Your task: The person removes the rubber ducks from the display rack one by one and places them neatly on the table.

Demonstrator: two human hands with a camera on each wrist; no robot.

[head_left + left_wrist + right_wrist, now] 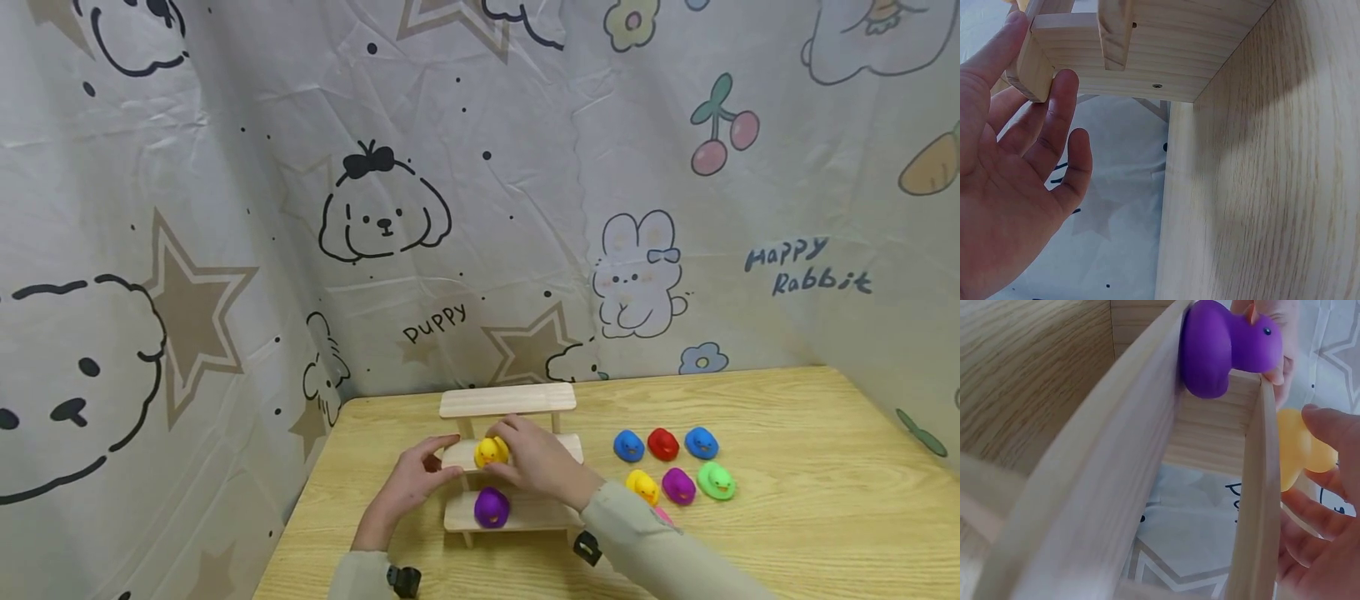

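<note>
A small three-tier wooden display shelf (507,401) stands on the table. My right hand (542,461) pinches a yellow rubber duck (490,452) on the middle tier, its beak toward me in the head view. In the right wrist view the thumb and fingers lie about the yellow duck. At the left end of that tier, my left hand (411,481) grips the board, its thumb in front and fingers around the end (1034,72). A purple rubber duck (492,508) sits on the lowest tier, left of its middle.
Right of the shelf, several loose rubber ducks stand on the table (802,500): blue (628,446), red (663,444), yellow (642,487), purple (678,486) and green (716,481) among them. A pink one (663,516) is partly hidden by my right sleeve. Printed cloth (525,208) hangs behind the table.
</note>
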